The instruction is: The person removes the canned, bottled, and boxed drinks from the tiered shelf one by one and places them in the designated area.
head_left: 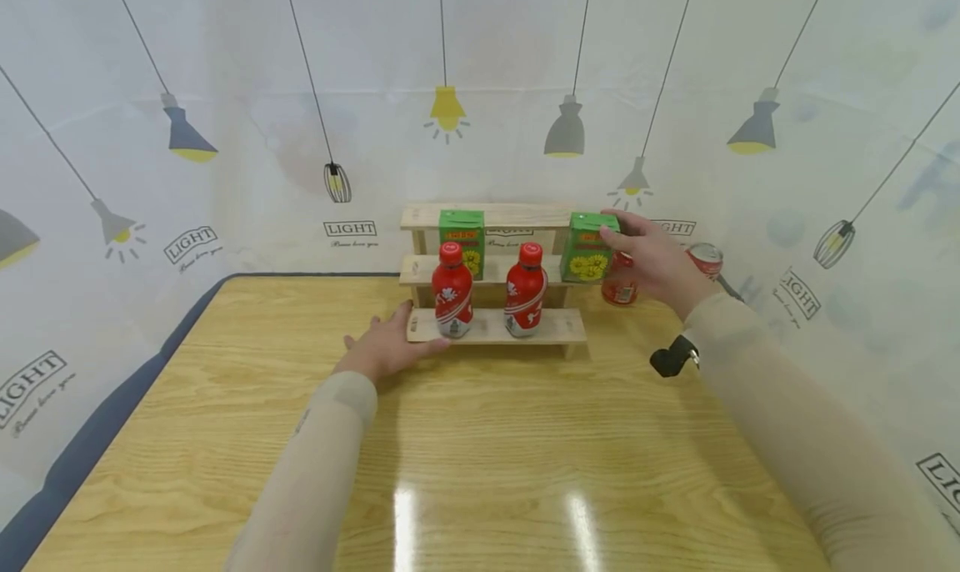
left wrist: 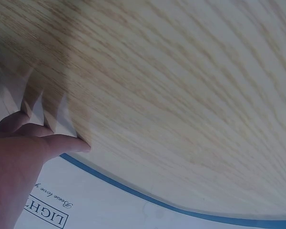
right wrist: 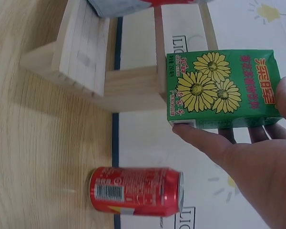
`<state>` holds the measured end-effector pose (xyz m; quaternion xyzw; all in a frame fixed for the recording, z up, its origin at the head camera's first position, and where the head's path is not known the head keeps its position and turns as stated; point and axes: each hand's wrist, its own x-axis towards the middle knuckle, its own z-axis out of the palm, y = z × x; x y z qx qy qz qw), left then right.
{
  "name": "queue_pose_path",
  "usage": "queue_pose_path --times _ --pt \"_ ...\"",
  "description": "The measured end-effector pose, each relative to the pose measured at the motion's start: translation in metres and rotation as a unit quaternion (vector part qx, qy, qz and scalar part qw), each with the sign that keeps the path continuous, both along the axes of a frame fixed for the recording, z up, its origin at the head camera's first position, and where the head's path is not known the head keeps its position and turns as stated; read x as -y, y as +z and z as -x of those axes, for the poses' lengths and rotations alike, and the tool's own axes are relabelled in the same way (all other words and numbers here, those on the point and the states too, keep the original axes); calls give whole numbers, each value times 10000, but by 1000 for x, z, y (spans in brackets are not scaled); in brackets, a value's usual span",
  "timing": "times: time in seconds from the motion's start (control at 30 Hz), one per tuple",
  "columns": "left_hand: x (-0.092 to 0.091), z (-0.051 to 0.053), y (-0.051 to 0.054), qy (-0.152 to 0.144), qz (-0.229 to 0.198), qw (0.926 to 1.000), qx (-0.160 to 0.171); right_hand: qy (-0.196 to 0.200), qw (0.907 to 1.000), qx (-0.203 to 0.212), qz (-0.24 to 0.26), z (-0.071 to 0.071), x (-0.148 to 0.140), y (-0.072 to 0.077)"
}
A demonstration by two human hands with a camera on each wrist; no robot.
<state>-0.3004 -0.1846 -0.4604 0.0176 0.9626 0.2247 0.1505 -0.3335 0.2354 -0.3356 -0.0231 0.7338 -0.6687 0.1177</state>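
A three-tier wooden rack (head_left: 495,326) holds two red bottles (head_left: 452,297) (head_left: 525,295) on its lowest tier and a green carton (head_left: 472,237) on the middle one. My right hand (head_left: 656,259) grips a second green carton (head_left: 588,251) at the middle tier's right end; in the right wrist view, the thumb and fingers of that hand (right wrist: 257,152) hold the flower-printed carton (right wrist: 219,88) by its top and side. At the rack's lower left end rests my left hand (head_left: 390,343), fingers spread and thumb along the front edge. The left wrist view shows its fingers (left wrist: 62,143) low at the left.
One red can (head_left: 619,284) stands right of the rack, partly behind my right hand; another can (head_left: 705,259) is farther right. Near my right wrist is a black object (head_left: 671,358). A printed cloth backdrop (head_left: 495,155) rises behind the wooden table (head_left: 480,455).
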Motion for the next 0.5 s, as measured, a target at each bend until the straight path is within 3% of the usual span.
queue_pose_path --times 0.23,0.5 --pt "0 1 0 2 8 10000 14 55 9988 -265 -412 -6 -28 -4" --pt "0 1 -2 -3 27 10000 18 -55 9958 -299 -861 -16 -55 -10"
